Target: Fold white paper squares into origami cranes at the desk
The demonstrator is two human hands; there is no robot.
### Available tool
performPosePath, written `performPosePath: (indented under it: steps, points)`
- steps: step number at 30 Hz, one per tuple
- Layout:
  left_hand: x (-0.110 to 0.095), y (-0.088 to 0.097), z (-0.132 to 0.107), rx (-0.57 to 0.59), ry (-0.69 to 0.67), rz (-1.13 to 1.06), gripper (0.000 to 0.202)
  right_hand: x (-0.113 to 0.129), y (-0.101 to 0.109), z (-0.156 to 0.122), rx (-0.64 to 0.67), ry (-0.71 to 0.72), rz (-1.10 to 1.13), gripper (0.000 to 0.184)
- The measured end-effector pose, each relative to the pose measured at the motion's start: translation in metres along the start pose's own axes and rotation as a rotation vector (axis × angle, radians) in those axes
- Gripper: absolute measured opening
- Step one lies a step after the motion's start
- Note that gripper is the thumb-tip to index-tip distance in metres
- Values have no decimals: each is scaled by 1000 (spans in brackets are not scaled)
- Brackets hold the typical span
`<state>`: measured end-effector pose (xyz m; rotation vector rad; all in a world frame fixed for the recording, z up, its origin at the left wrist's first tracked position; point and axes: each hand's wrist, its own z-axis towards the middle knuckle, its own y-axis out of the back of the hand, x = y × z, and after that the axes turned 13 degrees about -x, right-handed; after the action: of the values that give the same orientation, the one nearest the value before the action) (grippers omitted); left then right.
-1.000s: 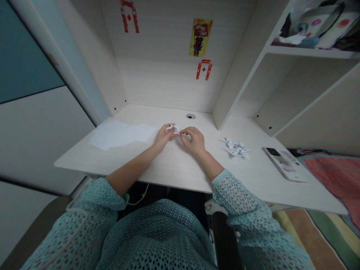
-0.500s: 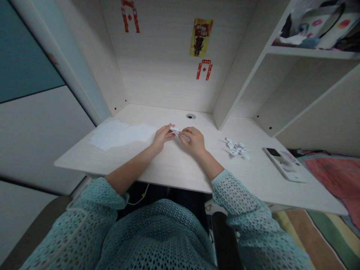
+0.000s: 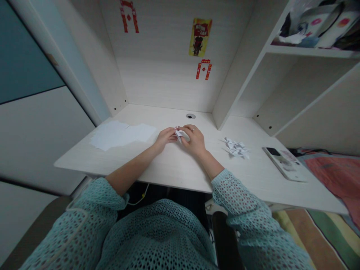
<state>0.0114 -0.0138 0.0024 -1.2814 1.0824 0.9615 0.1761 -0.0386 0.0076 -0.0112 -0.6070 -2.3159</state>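
Pinching folded paper (image 3: 179,134) betw. L hand (image 3: 165,139), R hand (image 3: 194,141)

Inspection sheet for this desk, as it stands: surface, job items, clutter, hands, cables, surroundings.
Surface: pale wood-grain desk with a grommet hole.
Job items: small folded white paper between the hands.
Clutter: white paper sheets at left; crumpled paper pieces and phone at right.
Hands: right hand holds the paper; left hand has fingertips against it.
Cables: thin white cable below the desk edge.
Surroundings: shelves at right; poster on the back panel.
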Motion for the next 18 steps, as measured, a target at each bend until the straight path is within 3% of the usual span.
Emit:
performPosePath:
  steps: [18]
  points:
    - [-3, -4, -8, 117, 13, 114, 40, -3, 2, -2, 15, -66, -93, 24]
